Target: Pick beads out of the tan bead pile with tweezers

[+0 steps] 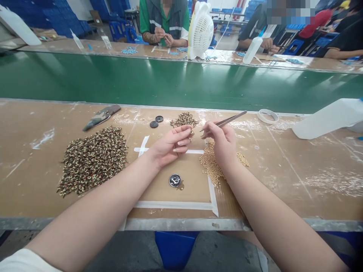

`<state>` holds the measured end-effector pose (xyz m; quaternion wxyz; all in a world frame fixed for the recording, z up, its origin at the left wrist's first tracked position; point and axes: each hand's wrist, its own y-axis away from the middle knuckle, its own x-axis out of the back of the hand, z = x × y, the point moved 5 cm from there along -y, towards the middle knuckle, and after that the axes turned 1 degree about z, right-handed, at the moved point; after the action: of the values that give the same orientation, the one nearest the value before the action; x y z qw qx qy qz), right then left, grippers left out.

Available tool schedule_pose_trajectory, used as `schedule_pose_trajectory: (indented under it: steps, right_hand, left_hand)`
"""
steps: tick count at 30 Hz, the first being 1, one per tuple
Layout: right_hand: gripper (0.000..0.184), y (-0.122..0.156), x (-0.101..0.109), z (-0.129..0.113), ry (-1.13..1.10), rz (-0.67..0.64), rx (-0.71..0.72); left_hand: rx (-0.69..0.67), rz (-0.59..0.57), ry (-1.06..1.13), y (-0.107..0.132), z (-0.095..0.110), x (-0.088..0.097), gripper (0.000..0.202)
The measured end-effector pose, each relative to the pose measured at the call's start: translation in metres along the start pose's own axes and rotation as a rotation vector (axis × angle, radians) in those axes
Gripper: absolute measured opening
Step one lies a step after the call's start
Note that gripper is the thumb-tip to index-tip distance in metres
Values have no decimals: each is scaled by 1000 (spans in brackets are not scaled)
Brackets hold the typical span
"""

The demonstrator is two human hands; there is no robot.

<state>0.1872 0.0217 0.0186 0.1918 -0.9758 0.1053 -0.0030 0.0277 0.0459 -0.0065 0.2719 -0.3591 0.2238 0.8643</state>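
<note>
Brown cardboard taped down with clear film covers the surface point(283, 181), and white tape marks a rectangle on it just in front of the person; nearest the edge, inside that rectangle, lies a small round black disc point(175, 180); beyond it the two hands meet. The left hand point(170, 145) is turned palm up, its fingers point(183, 140) curled together and pinching a tiny patterned piece point(192, 133) at the tips; the right hand point(222, 141) rests over a heap of pale beads point(211, 166), its fingers pressed on metal tweezers point(227, 121) whose tips point at that piece. Judging by size, the piece is feather-light, hard and smooth, apt to slip or spring away; a grip across its flat sides looks safest. To the left spreads a large pile of brown speckled pieces point(93, 158); further off sit a smaller pile point(184, 119), two black buttons point(156, 121), a tape roll point(268, 116) and a knife-like tool point(101, 116); past them runs a green conveyor belt point(170, 79), then a white fan point(200, 30) and other people seated opposite.
</note>
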Motion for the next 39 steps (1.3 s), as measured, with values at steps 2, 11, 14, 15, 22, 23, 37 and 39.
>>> schedule_pose_trajectory:
  steps: [2, 11, 14, 15, 22, 23, 37, 39]
  right_hand:
    - [23, 1, 0, -6, 23, -15, 47]
    - [31, 3, -5, -5, 83, -51, 32]
    - [31, 5, -5, -6, 104, -53, 34]
    - [30, 6, -5, -8, 107, -48, 40]
    - [24, 8, -3, -26, 117, -7, 206]
    - [24, 8, -3, -28, 128, -8, 232]
    - [21, 13, -10, -35, 270, -106, 448]
    - [27, 13, -11, -34, 288, -133, 480]
  left_hand:
    - [-5, -8, 24, 2, 2, -2, 18]
    - [-75, -27, -38, 13, 9, -9, 20]
    - [-74, -37, -46, 14, 9, -10, 22]
    - [-74, -43, -35, 14, 9, -11, 23]
    - [-75, -37, -12, 12, 9, -12, 21]
    - [-74, -36, -18, 12, 9, -12, 20]
    - [-129, -50, -31, 4, 5, -2, 18]
    - [-140, -46, -66, 2, 5, -1, 19]
